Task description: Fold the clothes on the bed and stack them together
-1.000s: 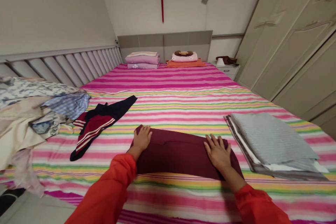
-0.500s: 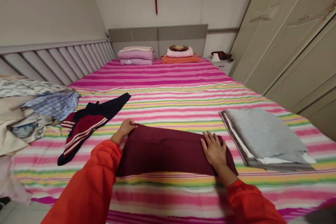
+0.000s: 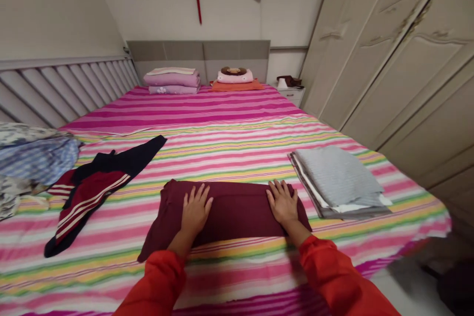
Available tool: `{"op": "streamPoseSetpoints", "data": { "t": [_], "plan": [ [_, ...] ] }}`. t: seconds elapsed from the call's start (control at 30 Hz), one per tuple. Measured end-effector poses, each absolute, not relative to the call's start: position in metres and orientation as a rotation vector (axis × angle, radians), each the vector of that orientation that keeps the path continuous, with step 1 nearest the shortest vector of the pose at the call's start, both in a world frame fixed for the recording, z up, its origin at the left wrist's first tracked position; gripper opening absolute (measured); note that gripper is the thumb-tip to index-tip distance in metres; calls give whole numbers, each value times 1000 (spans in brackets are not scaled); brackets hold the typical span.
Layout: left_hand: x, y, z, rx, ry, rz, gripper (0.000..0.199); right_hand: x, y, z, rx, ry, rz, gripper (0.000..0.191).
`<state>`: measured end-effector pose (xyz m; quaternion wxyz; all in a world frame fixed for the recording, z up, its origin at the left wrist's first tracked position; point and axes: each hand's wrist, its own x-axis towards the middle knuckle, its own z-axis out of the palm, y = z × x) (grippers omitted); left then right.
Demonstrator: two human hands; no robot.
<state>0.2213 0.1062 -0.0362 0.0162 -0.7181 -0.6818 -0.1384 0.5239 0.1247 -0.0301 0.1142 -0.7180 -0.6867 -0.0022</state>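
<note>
A folded maroon garment [image 3: 237,215] lies as a wide band on the striped bed cover in front of me. My left hand [image 3: 195,211] rests flat on its left part, fingers spread. On its right end my right hand [image 3: 283,202] also lies flat with the fingers apart. The garment's left end flares out toward me, past my left wrist. To the right sits a stack of folded clothes [image 3: 335,177], a light grey piece on top. On the left a navy and maroon garment with white stripes [image 3: 99,185] is spread out unevenly.
Loose clothes [image 3: 40,155] are heaped at the left edge by the slatted bed rail [image 3: 66,91]. Folded lilac bedding [image 3: 172,80] and a pink pillow [image 3: 233,77] sit by the headboard. A wardrobe [image 3: 374,69] stands along the right.
My left hand has let go of the garment's far left corner and moved right, now flat on the cloth. My right hand stays on the right end. The view has turned right.
</note>
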Motion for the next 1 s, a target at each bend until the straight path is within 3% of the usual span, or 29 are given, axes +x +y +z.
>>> {"op": "streamPoseSetpoints", "data": {
  "t": [0.1, 0.3, 0.5, 0.7, 0.87, 1.0],
  "plan": [
    [219, 106, -39, -2219, -2105, -392, 51, 501, 119, -21, -2069, -1991, 2, 51],
    [216, 106, -37, -2208, -2073, -431, 51, 437, 103, -23, -1610, -2262, 136, 51],
    [212, 106, -43, -2204, -2071, -480, 50, 531, 114, -31, -1956, -2136, 60, 47],
    [215, 108, -41, -2215, -2080, -497, 47, 591, 104, -36, -1980, -1834, 21, 52],
    [218, 106, -31, -2217, -2136, -466, 48, 581, 87, -44, -2060, -1421, 174, 63],
    [245, 103, -17, -2193, -2198, -564, 50, 590, 93, -37, -2079, -1212, 566, 53]
  ]
}}
